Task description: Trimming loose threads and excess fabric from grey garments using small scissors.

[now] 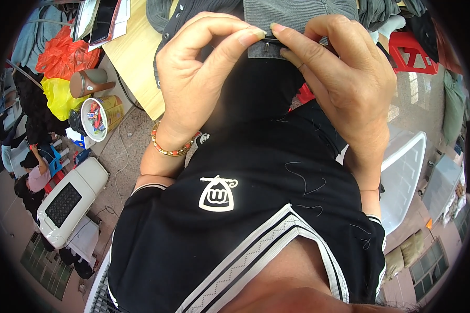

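Both hands up top centre at the hem of a grey garment [292, 21]. Left hand [198, 78] pinches a small dark metal clip or zipper piece [271, 39] from the left, right hand [344, 78] pinches it from the right, fingertips meeting. Piece lies roughly horizontal on the hem edge, equally near both. Wooden desk [133, 57] sits left, behind.

Grey ribbed garment [292, 15], black shirt [230, 229] with white striped collar trim, orange-beaded bracelet [169, 148], red stool [410, 52], orange bag [60, 55] and yellow bag [60, 96]
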Tool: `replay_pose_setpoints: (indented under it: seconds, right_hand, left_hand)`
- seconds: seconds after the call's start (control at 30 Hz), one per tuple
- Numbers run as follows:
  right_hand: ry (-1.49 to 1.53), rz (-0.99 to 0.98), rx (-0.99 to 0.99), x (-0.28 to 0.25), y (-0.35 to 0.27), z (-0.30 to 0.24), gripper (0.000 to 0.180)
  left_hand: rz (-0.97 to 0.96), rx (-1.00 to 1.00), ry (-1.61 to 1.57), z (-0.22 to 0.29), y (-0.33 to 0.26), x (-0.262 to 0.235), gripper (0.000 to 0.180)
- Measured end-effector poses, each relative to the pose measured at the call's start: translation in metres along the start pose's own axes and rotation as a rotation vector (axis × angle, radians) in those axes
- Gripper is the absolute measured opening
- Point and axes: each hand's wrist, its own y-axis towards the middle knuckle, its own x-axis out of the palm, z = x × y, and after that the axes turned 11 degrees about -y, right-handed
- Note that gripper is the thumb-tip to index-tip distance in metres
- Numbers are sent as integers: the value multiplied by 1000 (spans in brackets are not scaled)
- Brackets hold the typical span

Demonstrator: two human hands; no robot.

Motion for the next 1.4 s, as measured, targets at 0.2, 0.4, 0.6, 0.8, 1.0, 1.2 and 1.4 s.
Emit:
replay_pose_setpoints:
  seconds: [0.2, 0.4, 0.6, 0.8, 1.0, 1.2, 1.4]
  right_hand:
    - [245, -13, 111, -4, -5, 3, 39]
    - [348, 4, 288, -15, -19, 18, 40]
    - [335, 52, 318, -10, -33, 26, 43]
    - [392, 34, 324, -3, -39, 26, 45]
    - [336, 54, 143, 2, -39, 34, 46]
    - [424, 0, 200, 4, -42, 28, 46]
    - [386, 14, 166, 5, -39, 22, 45]
  left_hand:
    - [73, 138, 69, -1, 2, -4, 5]
    - [-144, 321, 572, 19, 5, 12, 30]
    - [-219, 444, 562, -5, 12, 14, 41]
    - [-137, 761, 661, -25, 19, 10, 25]
    - [-164, 834, 615, -31, 20, 6, 22]
    - [-198, 821, 662, -23, 18, 4, 21]
    - [-199, 777, 605, -24, 12, 11, 23]
